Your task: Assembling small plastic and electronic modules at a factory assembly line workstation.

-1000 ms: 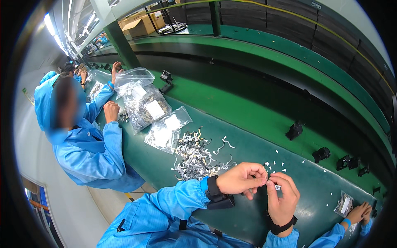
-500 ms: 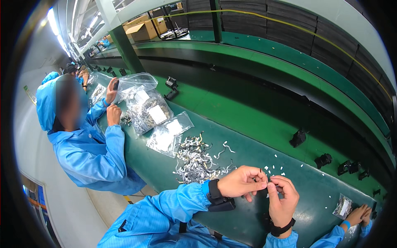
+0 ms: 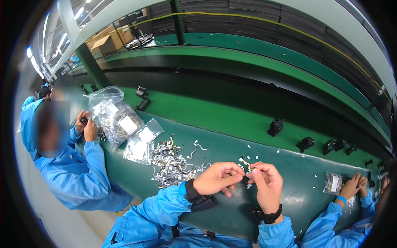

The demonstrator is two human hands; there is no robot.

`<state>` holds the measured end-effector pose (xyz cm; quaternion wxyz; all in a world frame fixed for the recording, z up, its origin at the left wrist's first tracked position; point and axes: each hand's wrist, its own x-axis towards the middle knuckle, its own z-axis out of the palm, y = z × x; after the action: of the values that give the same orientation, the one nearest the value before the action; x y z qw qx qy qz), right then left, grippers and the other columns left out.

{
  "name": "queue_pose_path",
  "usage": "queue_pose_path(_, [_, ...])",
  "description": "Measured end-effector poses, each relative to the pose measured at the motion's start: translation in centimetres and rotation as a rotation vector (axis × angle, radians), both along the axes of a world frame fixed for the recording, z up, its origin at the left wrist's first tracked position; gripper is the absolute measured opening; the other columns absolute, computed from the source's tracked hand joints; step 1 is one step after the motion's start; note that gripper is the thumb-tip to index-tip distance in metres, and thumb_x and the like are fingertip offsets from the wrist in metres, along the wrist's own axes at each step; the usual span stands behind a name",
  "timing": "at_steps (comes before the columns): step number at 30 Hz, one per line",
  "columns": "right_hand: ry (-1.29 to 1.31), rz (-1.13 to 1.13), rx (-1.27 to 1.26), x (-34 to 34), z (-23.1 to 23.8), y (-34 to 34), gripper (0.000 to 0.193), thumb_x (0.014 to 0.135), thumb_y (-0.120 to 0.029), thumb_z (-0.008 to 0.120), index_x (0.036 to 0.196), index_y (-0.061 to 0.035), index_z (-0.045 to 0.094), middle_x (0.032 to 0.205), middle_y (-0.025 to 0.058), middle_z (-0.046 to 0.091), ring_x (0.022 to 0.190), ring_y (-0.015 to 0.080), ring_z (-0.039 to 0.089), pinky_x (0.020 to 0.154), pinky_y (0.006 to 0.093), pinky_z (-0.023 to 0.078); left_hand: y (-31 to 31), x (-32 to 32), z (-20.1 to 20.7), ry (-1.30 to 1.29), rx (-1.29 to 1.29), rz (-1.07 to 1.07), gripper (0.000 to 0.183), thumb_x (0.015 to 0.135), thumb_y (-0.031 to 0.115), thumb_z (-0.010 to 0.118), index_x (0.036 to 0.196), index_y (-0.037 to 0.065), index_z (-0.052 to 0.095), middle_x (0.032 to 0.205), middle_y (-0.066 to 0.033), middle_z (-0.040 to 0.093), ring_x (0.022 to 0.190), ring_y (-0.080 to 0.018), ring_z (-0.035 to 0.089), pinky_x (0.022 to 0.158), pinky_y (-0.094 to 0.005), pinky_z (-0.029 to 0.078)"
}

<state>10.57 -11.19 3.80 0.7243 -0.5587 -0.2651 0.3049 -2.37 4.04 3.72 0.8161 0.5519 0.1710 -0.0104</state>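
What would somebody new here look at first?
Probably the tangled heap of short white, black and yellowish wiry pieces on the smooth green tabletop. Next, the bulging clear plastic bag farther left. A thin cream wiry strand pokes up at the grip of the right hand.

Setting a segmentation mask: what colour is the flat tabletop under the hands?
Dark green flat tabletop, best seen in head view.

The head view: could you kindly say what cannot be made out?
In the head view:
- Pale strand at the right hand: lower end hidden by that hand.
- Anything pinched in the left hand: hidden by that hand.
- Large clear bag: contents beneath its white label, covered by it.
- Co-worker at right: cut off by the dark rim.
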Motion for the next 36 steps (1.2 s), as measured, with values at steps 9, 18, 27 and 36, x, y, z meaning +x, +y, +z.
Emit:
queue_pose_path(9, [0.155, 0.050, -0.010, -0.2, -1.7, 0.3, 0.015, 0.100, -0.011, 0.062, 0.110, 0.0004, 0.062, 0.102, 0.0074, 0.068, 0.085, 0.0127, 0.065, 0.071, 0.0262, 0.055, -0.2, 0.1, -0.4, 0.010, 0.010, 0.008, 0.022, 0.101, 0.015, 0.063, 0.119, 0.003, 0.061, 0.098, -0.0026, 0.063, 0.077, -0.0080, 0.060, 0.063, -0.0265, 0.062])
queue_pose_path(18, [0.109, 0.120, 0.026, 0.1, -1.4, 0.1, 0.015, 0.102, -0.014, 0.061, 0.110, -0.0014, 0.060, 0.098, 0.0035, 0.066, 0.082, 0.0076, 0.062, 0.070, 0.0232, 0.052, -1.1, 0.5, -0.5, -0.047, 0.043, 0.040, 0.019, 0.101, 0.014, 0.060, 0.116, 0.002, 0.059, 0.097, -0.0049, 0.063, 0.076, -0.0091, 0.061, 0.060, -0.0263, 0.061])
queue_pose_path(27, [0.115, 0.100, 0.065, 0.2, -2.7, 1.0, 0.015, 0.102, -0.014, 0.061, 0.110, -0.0011, 0.060, 0.092, 0.0037, 0.066, 0.077, 0.0082, 0.063, 0.067, 0.0226, 0.052, -2.0, 0.7, -1.1, -0.031, -0.022, 0.043, 0.014, 0.100, 0.013, 0.062, 0.110, 0.006, 0.054, 0.095, -0.0035, 0.062, 0.073, -0.0082, 0.060, 0.058, -0.0269, 0.061])
queue_pose_path(36, [0.209, 0.031, 0.056, -0.4, -1.6, 1.2, 0.013, 0.102, -0.013, 0.059, 0.110, -0.0028, 0.059, 0.091, 0.0071, 0.068, 0.072, 0.0137, 0.067, 0.062, 0.0262, 0.055, -2.3, -0.2, -0.5, -0.123, -0.010, 0.082, 0.018, 0.100, 0.014, 0.063, 0.115, 0.007, 0.057, 0.089, 0.0004, 0.062, 0.071, -0.0070, 0.062, 0.059, -0.0246, 0.059])
